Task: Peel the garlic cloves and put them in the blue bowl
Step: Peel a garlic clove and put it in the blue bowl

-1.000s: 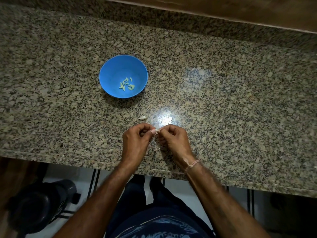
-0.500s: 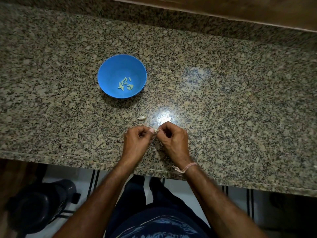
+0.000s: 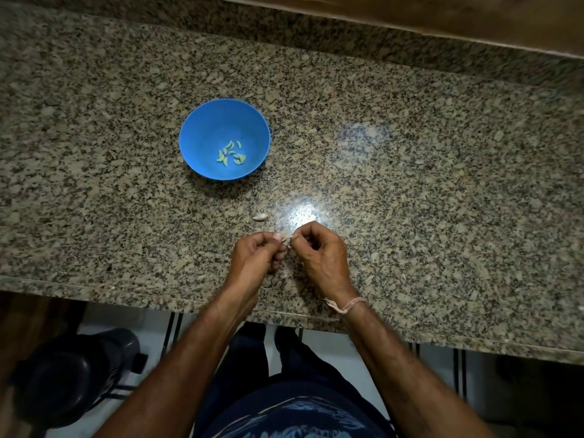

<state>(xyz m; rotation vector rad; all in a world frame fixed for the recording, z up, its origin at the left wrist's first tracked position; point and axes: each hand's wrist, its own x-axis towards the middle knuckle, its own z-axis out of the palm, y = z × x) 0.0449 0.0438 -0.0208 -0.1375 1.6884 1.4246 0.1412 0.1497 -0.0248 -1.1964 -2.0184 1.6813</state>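
Note:
A blue bowl [image 3: 202, 134] stands on the granite counter, with several peeled garlic cloves [image 3: 230, 153] lying in its bottom. Below and to the right of it, my left hand [image 3: 256, 254] and my right hand [image 3: 319, 254] meet fingertip to fingertip just above the counter near its front edge. Between them they pinch a small garlic clove [image 3: 288, 240], mostly hidden by the fingers. One unpeeled clove [image 3: 259, 217] lies loose on the counter just beyond my hands.
The speckled granite counter [image 3: 410, 184] stretches wide to the right and left, with a raised back edge at the top. Small bits of garlic skin lie by my hands. Below the front edge are my legs and a dark object [image 3: 69, 374] on the floor at lower left.
My hands stay together on the clove and have drifted slightly away from me toward the loose clove. The fingers shift a little as they work the skin.

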